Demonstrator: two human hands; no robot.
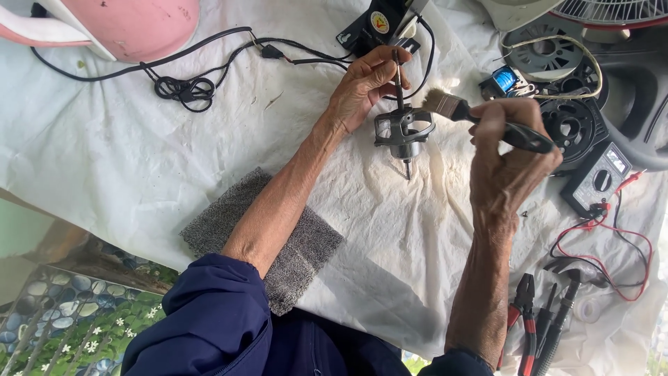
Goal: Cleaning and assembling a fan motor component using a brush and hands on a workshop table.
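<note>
We work over a white cloth (139, 139), its near edge dropping off beside a grey mat (278, 244). Our left hand (362, 87) pinches the shaft of a small metal motor part (402, 132), held above open cloth. Our right hand (508, 157) grips a paintbrush (480, 118), bristles touching it. A multimeter (597, 179) crowds the right.

A: Where is everything on the cloth (139, 139)?

B: The motor (402, 132) lies at centre. The cable (184, 89) is at ten o'clock, the meter (597, 178) at three, the pliers (520, 313) at five, and the pad (278, 240) at seven.
</note>
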